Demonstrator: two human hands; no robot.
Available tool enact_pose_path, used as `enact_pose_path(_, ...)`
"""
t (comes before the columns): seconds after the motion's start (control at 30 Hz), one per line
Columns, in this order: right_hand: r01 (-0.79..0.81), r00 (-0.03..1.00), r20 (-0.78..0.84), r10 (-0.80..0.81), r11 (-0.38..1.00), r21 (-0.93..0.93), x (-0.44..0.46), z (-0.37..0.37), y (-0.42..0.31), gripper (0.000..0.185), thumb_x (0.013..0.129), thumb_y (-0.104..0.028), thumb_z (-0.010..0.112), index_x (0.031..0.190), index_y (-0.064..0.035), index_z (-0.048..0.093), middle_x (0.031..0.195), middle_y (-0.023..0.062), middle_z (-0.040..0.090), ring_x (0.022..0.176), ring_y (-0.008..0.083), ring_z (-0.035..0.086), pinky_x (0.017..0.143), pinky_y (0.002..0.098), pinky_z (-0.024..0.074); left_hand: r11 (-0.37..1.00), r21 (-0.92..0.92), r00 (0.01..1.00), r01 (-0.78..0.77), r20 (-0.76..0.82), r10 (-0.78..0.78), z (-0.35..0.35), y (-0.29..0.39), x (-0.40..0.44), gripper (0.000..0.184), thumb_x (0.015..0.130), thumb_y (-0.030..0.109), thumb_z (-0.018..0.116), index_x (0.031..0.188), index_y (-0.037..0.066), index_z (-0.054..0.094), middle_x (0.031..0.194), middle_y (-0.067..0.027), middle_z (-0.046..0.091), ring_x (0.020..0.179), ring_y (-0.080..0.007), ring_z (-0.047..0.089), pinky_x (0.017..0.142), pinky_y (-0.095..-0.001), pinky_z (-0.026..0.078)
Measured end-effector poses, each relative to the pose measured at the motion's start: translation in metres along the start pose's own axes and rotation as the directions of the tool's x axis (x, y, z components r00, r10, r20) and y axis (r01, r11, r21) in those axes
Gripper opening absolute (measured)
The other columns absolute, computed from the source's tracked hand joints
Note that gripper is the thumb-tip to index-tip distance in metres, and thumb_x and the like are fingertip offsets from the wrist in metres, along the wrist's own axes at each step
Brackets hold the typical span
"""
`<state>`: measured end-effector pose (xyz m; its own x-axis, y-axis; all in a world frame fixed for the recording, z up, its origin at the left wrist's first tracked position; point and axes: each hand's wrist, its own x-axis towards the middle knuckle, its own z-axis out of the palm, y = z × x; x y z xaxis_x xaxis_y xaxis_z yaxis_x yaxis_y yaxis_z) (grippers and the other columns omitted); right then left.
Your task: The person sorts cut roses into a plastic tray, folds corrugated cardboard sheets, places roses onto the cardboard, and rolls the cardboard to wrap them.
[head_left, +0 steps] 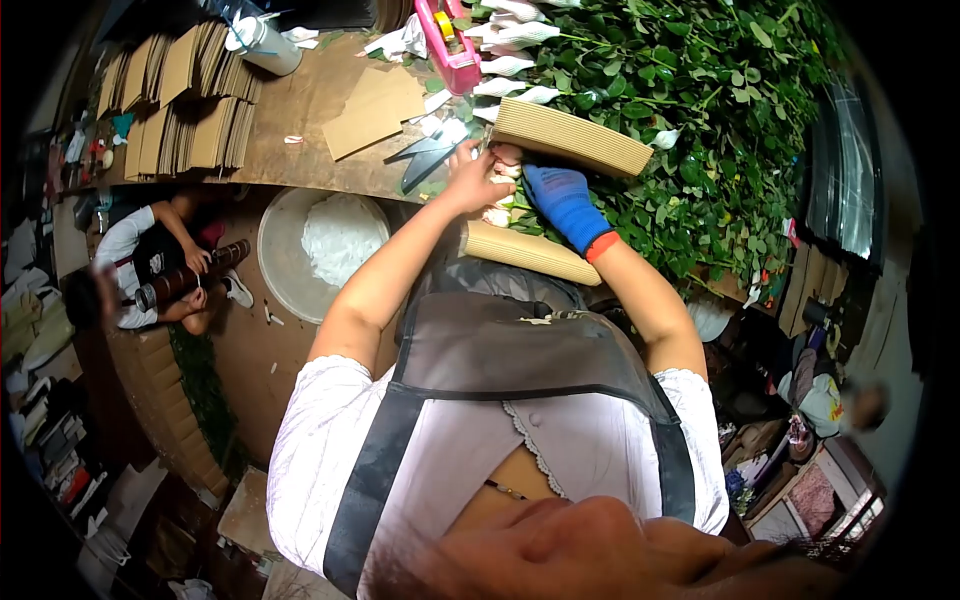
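Pale pink rose heads (503, 182) lie at the table's near edge between two flaps of corrugated cardboard, the upper flap (572, 137) and the lower flap (530, 252). My bare left hand (472, 180) touches the blooms from the left, its fingers partly bent and apart. On their right side is my right hand (562, 203), in a blue glove with a red cuff; its fingertips are hidden beside the stems and cardboard. Dark scissors (428, 160) lie open just left of my left hand. Long leafy stems (670, 210) spread to the right.
A pink tape dispenser (450, 50) and white-wrapped buds (515, 37) are at the back. Cardboard sheets (375, 108), stacked cardboard (190, 95) and a white bottle (262, 45) stand left. Below are a round tub (275, 255) and a seated person (150, 255).
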<state>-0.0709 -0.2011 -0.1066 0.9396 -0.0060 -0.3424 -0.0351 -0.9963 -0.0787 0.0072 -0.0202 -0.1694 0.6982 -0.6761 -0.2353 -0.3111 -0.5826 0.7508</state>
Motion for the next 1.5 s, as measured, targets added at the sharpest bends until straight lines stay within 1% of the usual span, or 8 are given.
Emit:
enact_pose_path(0.17, 0.037, 0.999, 0.033, -0.039, 0.998, 0.047, -0.022, -0.020, 0.005, 0.028, 0.091, -0.034, 0.055, 0.111, -0.0155, 0.060, 0.094, 0.0105, 0.070, 0.087, 0.0317, 0.067, 0.074, 0.0442, 0.0527, 1.000, 0.009, 0.960, 0.000, -0.279, 0.002, -0.002, 0.034, -0.001, 0.048, 0.072, 0.045, 0.077, 0.110, 0.015, 0.072, 0.131, -0.0191, 0.045, 0.121, -0.0356, 0.037, 0.104, -0.0439, 0.032)
enact_pose_path(0.27, -0.103, 0.986, -0.084, 0.147, 0.916, 0.387, -0.063, -0.063, 0.015, 0.034, 0.089, -0.038, 0.059, 0.114, -0.0160, 0.061, 0.098, 0.0086, 0.070, 0.091, 0.0313, 0.066, 0.077, 0.0442, 0.0519, 0.999, -0.031, 0.954, -0.017, -0.301, 0.007, -0.002, 0.034, -0.005, 0.050, 0.072, 0.043, 0.078, 0.111, 0.013, 0.071, 0.132, -0.0189, 0.045, 0.120, -0.0359, 0.039, 0.103, -0.0433, 0.034)
enact_pose_path(0.37, -0.454, 0.886, -0.025, 0.464, 0.875, 0.168, -0.086, -0.052, 0.044, 0.031, 0.085, -0.036, 0.063, 0.109, -0.0172, 0.065, 0.103, 0.0089, 0.069, 0.096, 0.0303, 0.065, 0.081, 0.0449, 0.0498, 0.999, -0.031, 0.956, -0.014, -0.294, 0.004, -0.002, 0.034, -0.005, 0.051, 0.071, 0.042, 0.079, 0.111, 0.011, 0.072, 0.133, -0.0192, 0.044, 0.121, -0.0364, 0.039, 0.104, -0.0434, 0.034)
enact_pose_path(0.47, -0.391, 0.909, -0.212, 0.359, 0.911, -0.131, -0.098, -0.025, 0.066, 0.031, 0.081, -0.033, 0.069, 0.106, -0.0154, 0.065, 0.102, 0.0089, 0.066, 0.099, 0.0291, 0.062, 0.088, 0.0419, 0.0472, 1.000, -0.014, 0.959, -0.005, -0.283, 0.001, 0.000, 0.030, -0.005, 0.050, 0.072, 0.043, 0.079, 0.108, 0.010, 0.073, 0.134, -0.0190, 0.043, 0.122, -0.0365, 0.038, 0.104, -0.0436, 0.034)
enact_pose_path(0.87, -0.349, 0.906, -0.216, 0.365, 0.930, 0.112, -0.131, -0.043, 0.114, 0.038, 0.085, -0.030, 0.066, 0.119, -0.0143, 0.061, 0.112, 0.0129, 0.066, 0.099, 0.0330, 0.063, 0.087, 0.0424, 0.0494, 0.998, -0.064, 0.965, -0.019, -0.261, 0.002, 0.000, 0.025, -0.005, 0.048, 0.073, 0.041, 0.080, 0.109, 0.010, 0.070, 0.129, -0.0188, 0.042, 0.121, -0.0361, 0.038, 0.105, -0.0433, 0.034)
enact_pose_path(1.0, -0.337, 0.938, -0.177, 0.297, 0.903, -0.268, -0.107, -0.012, 0.115, 0.038, 0.084, -0.030, 0.068, 0.118, -0.0136, 0.062, 0.116, 0.0092, 0.065, 0.106, 0.0280, 0.062, 0.094, 0.0376, 0.0470, 0.996, -0.091, 0.973, 0.016, -0.229, -0.037, -0.003, 0.030, -0.007, 0.050, 0.074, 0.041, 0.079, 0.112, 0.011, 0.070, 0.130, -0.0186, 0.040, 0.122, -0.0358, 0.035, 0.106, -0.0431, 0.032)
enact_pose_path(1.17, -0.307, 0.935, -0.099, 0.341, 0.915, 0.262, -0.122, 0.016, 0.156, 0.033, 0.082, -0.019, 0.066, 0.115, -0.0167, 0.063, 0.112, 0.0114, 0.066, 0.104, 0.0320, 0.062, 0.091, 0.0418, 0.0491, 0.996, -0.088, 0.975, -0.002, -0.219, -0.017, -0.001, 0.024, -0.006, 0.048, 0.075, 0.041, 0.078, 0.112, 0.011, 0.071, 0.133, -0.0189, 0.041, 0.122, -0.0352, 0.034, 0.106, -0.0436, 0.031)
enact_pose_path(1.5, -0.445, 0.880, 0.016, 0.474, 0.814, 0.374, -0.115, 0.026, 0.159, 0.040, 0.083, -0.014, 0.060, 0.123, -0.0186, 0.062, 0.124, 0.0128, 0.063, 0.113, 0.0330, 0.059, 0.097, 0.0399, 0.0477, 0.995, -0.091, 0.970, -0.043, -0.243, 0.020, 0.002, 0.015, -0.006, 0.039, 0.075, 0.038, 0.078, 0.110, 0.021, 0.073, 0.137, -0.0166, 0.041, 0.125, -0.0346, 0.034, 0.108, -0.0442, 0.027)
